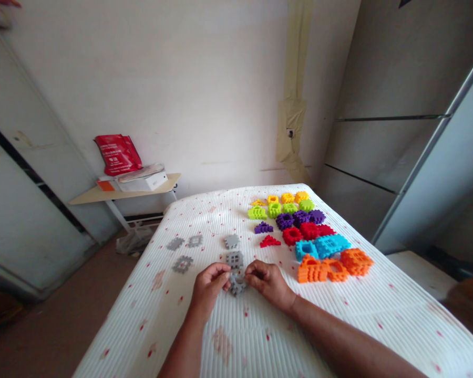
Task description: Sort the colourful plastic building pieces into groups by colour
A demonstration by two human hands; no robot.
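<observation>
Near the middle of the bed-like surface, a stack of grey interlocking building tiles with an opening in it sits between my hands. At its left edge my left hand has thumb and fingers closed in a pinch. From the other side my right hand pinches its right edge, fingertips bent. Just beyond lie a grey tile with window holes and a solid grey tile. Several loose flat grey tiles are spread to the left.
On the right, rows of stacked tiles run from orange through blue, red, purple and green to yellow. A small table holds red bags; a grey cabinet stands right.
</observation>
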